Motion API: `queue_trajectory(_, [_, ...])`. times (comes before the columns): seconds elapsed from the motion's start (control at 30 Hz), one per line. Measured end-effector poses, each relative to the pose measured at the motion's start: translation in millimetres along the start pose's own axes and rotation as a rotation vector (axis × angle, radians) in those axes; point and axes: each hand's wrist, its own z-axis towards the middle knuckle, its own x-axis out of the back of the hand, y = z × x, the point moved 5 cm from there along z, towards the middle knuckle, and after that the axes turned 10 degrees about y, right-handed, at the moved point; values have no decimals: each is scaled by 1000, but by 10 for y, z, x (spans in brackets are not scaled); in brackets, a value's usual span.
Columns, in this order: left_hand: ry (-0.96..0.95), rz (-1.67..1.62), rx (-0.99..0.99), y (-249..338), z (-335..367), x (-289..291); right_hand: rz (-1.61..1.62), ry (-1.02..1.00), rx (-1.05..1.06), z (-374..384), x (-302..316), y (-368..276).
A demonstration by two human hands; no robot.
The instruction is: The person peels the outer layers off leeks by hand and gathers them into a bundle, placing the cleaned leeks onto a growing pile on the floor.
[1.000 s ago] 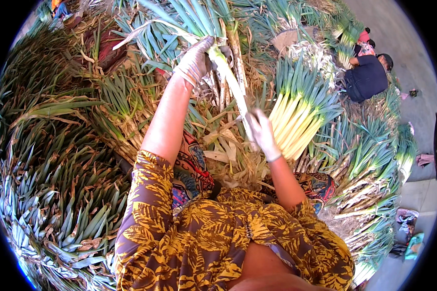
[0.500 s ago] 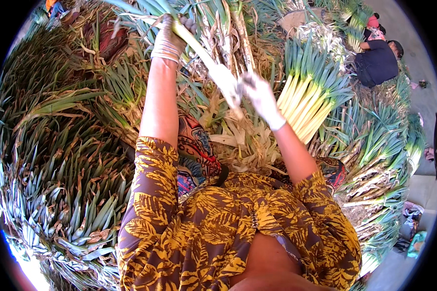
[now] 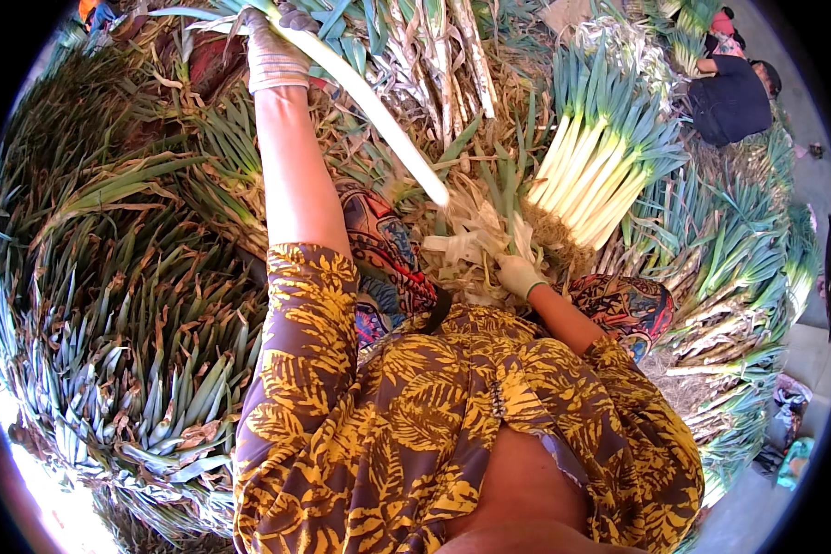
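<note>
My gloved left hand [image 3: 279, 54], reaching far forward, is closed around a long green onion [image 3: 379, 113] just below its leaves. The onion's smooth white shaft slants down to the right, its root end over a heap of pale peelings [image 3: 466, 242]. Low in front of my body, my gloved right hand [image 3: 519, 275] is closed at the edge of that heap. A stripped outer leaf [image 3: 513, 189] rises from its fingers. To the right of the heap lies a fanned bundle of peeled green onions [image 3: 586, 166], white shafts toward me and roots at the near end.
Unpeeled green onions [image 3: 443, 65] with dry husks lie ahead. A broad mass of onion leaves [image 3: 148, 342] fills the left side. More onions [image 3: 720, 305] are stacked at the right. A person in a dark top [image 3: 729, 100] sits bent over at the far right.
My right hand has left the onion's root end and drawn down toward me to the peelings, with a stripped leaf. My left hand has moved a little forward and left, still holding the onion.
</note>
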Motion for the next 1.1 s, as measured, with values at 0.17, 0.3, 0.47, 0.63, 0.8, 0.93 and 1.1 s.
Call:
queue_trajectory(0.17, [86, -149, 112, -555, -70, -142, 469, 473, 74, 138, 1864, -596])
queue_trajectory(0.3, [-91, -254, 182, -696, -186, -198, 1410, 651, 382, 260, 3195, -1350])
queue_trajectory(0.47, [-87, -340, 176, -568, -131, 12, 1080, 382, 342, 416, 3010, -1290])
queue_trajectory(0.63, [170, -165, 90, -8, -84, 568, 1296, 311, 59, -426, 2388, -875])
queue_trajectory(0.8, [366, 86, -139, 205, 9, 806, 850, 215, 28, -770, 1744, -468])
queue_trajectory(0.93, [387, 235, -123, -54, 102, 629, 372, 256, 187, -608, 1865, -466])
queue_trajectory(1.1, [428, 175, -98, -650, -91, 42, 513, 784, -3, -20, 2946, -902])
